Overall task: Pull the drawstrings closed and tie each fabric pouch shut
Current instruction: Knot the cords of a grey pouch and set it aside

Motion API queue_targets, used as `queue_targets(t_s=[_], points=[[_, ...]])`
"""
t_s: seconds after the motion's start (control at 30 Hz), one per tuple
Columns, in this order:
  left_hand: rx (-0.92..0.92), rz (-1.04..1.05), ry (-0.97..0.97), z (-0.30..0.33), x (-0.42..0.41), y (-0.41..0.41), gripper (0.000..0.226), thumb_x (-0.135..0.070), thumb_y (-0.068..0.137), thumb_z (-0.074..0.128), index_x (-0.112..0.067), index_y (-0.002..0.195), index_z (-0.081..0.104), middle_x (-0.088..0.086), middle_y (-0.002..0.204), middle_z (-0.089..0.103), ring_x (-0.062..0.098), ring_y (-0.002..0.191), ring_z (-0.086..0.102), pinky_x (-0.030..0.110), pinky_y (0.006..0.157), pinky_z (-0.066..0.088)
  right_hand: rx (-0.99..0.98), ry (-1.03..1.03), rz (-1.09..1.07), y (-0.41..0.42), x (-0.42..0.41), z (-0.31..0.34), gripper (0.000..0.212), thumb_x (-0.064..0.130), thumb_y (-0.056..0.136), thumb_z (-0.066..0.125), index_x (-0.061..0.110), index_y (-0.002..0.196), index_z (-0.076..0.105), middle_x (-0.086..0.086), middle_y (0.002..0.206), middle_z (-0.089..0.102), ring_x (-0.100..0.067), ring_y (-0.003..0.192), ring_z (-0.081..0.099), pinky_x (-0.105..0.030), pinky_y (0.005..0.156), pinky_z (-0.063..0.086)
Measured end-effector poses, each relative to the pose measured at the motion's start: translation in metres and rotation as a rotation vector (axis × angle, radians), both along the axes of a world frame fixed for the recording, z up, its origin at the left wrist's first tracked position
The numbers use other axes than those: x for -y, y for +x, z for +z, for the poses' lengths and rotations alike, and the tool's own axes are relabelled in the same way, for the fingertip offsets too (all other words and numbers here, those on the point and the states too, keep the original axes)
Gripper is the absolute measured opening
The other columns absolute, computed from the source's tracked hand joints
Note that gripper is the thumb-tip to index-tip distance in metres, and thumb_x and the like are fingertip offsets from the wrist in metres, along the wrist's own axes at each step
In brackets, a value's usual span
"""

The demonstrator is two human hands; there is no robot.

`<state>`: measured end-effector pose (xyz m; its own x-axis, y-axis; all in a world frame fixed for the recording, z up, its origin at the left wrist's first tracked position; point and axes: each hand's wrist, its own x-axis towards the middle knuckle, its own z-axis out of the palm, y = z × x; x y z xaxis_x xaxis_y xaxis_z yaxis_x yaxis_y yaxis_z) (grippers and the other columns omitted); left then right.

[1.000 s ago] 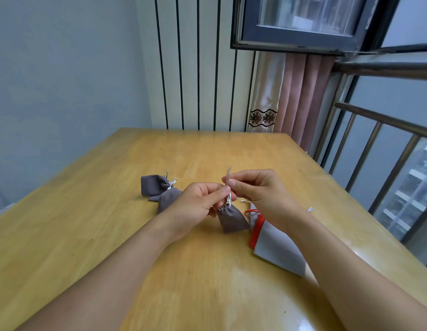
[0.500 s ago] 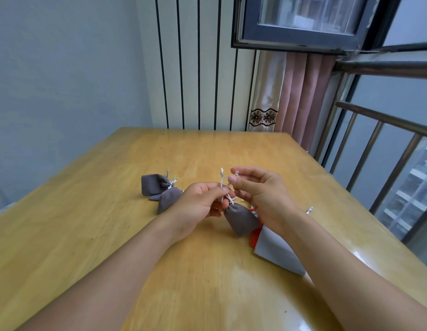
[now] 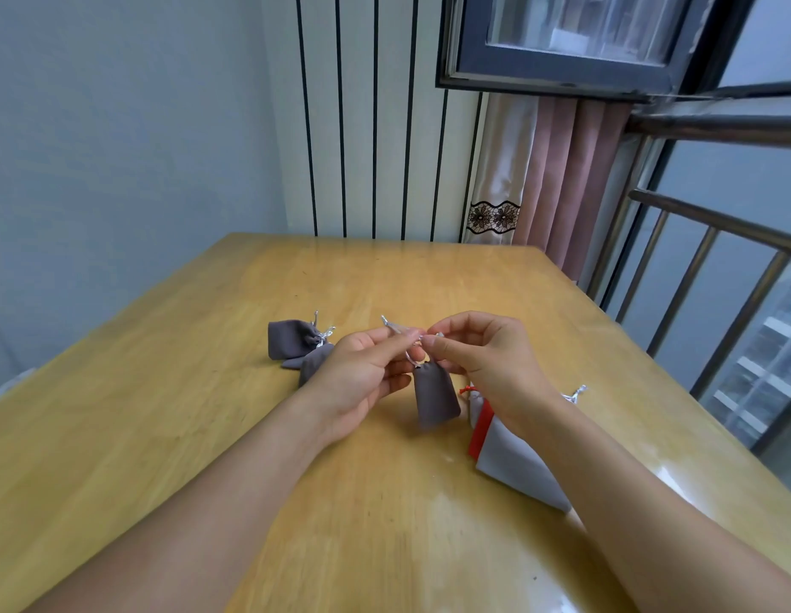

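A small grey pouch [image 3: 434, 396] hangs just above the wooden table [image 3: 208, 413] from its silver drawstrings [image 3: 392, 326]. My left hand [image 3: 362, 382] pinches one string end, and my right hand [image 3: 482, 360] pinches the other close beside it, fingertips nearly touching over the pouch's gathered mouth. Two more grey pouches [image 3: 292, 342] with cinched tops and silver strings lie together to the left, partly behind my left hand. A larger light-grey pouch with a red band [image 3: 508, 457] lies under my right wrist.
The table's right edge runs along a metal railing [image 3: 712, 276] and a window. A pink curtain [image 3: 561, 170] hangs at the far right corner, with a striped wall panel behind the table's far edge.
The pouch swung right and then back to hang straight. My hands have lifted slightly, and the string end in my left hand now points up and to the left.
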<state>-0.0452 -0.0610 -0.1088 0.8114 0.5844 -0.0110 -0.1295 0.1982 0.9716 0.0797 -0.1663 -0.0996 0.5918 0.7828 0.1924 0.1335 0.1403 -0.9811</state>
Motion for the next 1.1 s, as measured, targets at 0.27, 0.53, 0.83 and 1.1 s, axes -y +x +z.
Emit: queue_targets(t_s=[0.27, 0.53, 0.83, 1.1], points=[[0.031, 0.122, -0.046, -0.004, -0.002, 0.003, 0.013, -0.021, 0.093, 0.063, -0.012, 0.093, 0.073, -0.002, 0.081, 0.072, 0.009, 0.081, 0.065, 0.026, 0.086, 0.051, 0.063, 0.025, 0.104, 0.002, 0.002, 0.002, 0.017, 0.015, 0.075, 0.081, 0.004, 0.086, 0.076, -0.007, 0.079, 0.077, -0.010, 0.073, 0.070, -0.021, 0.068, 0.055], [0.044, 0.173, 0.031, 0.001, -0.005, -0.003, 0.009, -0.016, 0.086, 0.072, -0.017, 0.094, 0.074, 0.001, 0.086, 0.075, 0.009, 0.085, 0.069, 0.025, 0.086, 0.051, 0.149, -0.002, 0.171, 0.004, 0.002, 0.000, 0.015, 0.013, 0.081, 0.076, 0.004, 0.093, 0.079, -0.013, 0.092, 0.078, -0.019, 0.094, 0.073, -0.032, 0.092, 0.056], [0.018, 0.194, 0.430, 0.004, -0.004, -0.008, 0.013, -0.011, 0.079, 0.079, -0.013, 0.091, 0.077, -0.002, 0.080, 0.077, 0.006, 0.075, 0.069, 0.017, 0.070, 0.052, 0.052, -0.036, 0.119, 0.007, -0.001, -0.006, 0.027, 0.014, 0.067, 0.091, 0.015, 0.087, 0.073, -0.009, 0.081, 0.074, -0.034, 0.082, 0.068, -0.051, 0.078, 0.044], [0.040, 0.412, 1.003, -0.002, -0.004, -0.008, 0.013, -0.011, 0.078, 0.080, -0.022, 0.085, 0.079, -0.010, 0.074, 0.075, 0.006, 0.068, 0.070, 0.028, 0.066, 0.057, 0.088, -0.051, 0.155, 0.007, 0.002, -0.003, 0.034, 0.012, 0.070, 0.087, 0.012, 0.102, 0.075, -0.002, 0.072, 0.065, -0.017, 0.071, 0.058, -0.033, 0.071, 0.043]])
